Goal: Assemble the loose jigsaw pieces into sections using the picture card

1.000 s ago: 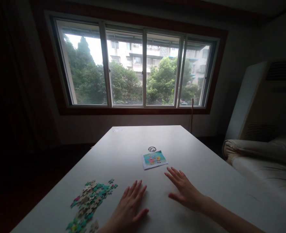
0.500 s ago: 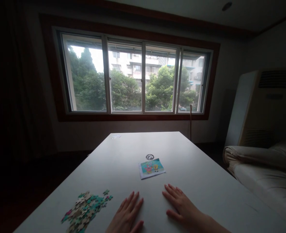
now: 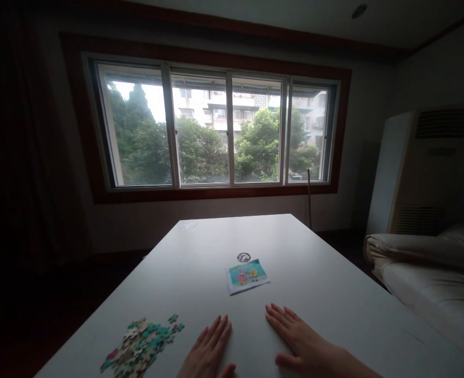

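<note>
My left hand point(image 3: 208, 349) lies flat on the white table point(image 3: 169, 283), fingers stretched forward, holding nothing. Across a gap of bare tabletop, my right hand point(image 3: 297, 333) also rests palm down with its fingers out and its thumb apart. Left of my left hand is a loose heap of jigsaw puzzle pieces point(image 3: 139, 346), teal, beige and a little pink. Beyond both hands lies a small picture sheet point(image 3: 248, 276) with a pink and a yellow cartoon figure on a teal ground. Neither hand touches the sheet or the pieces.
Just behind the picture sheet is a round hole point(image 3: 243, 257) in the tabletop. A scrap of clear or white material point(image 3: 187, 226) lies at the far left corner. To the right stands a pale sofa point(image 3: 424, 278); a wide window point(image 3: 204, 131) is ahead.
The view has tilted and shifted slightly, so the table and hands sit a little lower in the picture. Both hands stay flat on the table; the pieces and picture sheet have not moved.
</note>
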`<state>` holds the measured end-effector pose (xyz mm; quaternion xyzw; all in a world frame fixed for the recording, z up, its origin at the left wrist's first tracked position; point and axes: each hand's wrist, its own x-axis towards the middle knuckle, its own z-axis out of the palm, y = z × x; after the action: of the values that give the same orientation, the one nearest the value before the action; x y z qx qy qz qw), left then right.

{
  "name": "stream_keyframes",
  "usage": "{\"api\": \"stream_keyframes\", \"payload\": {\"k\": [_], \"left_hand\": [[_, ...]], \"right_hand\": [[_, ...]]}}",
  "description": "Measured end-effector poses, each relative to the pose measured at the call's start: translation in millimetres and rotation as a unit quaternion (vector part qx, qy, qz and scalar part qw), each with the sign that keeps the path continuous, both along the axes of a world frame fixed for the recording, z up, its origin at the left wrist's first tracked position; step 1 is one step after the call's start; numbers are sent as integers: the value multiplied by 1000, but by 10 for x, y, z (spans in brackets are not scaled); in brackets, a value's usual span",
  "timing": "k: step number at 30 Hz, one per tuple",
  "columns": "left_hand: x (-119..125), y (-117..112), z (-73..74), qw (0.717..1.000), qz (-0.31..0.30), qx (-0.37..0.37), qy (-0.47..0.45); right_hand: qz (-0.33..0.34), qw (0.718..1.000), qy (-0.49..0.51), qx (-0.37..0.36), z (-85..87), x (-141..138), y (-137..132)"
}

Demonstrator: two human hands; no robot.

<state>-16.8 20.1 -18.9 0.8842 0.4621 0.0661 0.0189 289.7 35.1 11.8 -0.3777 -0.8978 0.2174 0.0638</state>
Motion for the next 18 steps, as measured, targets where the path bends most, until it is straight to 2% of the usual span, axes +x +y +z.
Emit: {"api": "stream_keyframes", "payload": {"k": [10,14,18], "left_hand": [[11,29,-8,1000,-6,3,9],[-7,51,-42,1000,-13,27,0],[-36,90,-102,1000,-2,17,17]], "right_hand": [[-7,1000,2,-11,-4,5,-3],[0,1000,18,-12,-4,13,2],[8,1000,25,8,-9,15,5]]}}
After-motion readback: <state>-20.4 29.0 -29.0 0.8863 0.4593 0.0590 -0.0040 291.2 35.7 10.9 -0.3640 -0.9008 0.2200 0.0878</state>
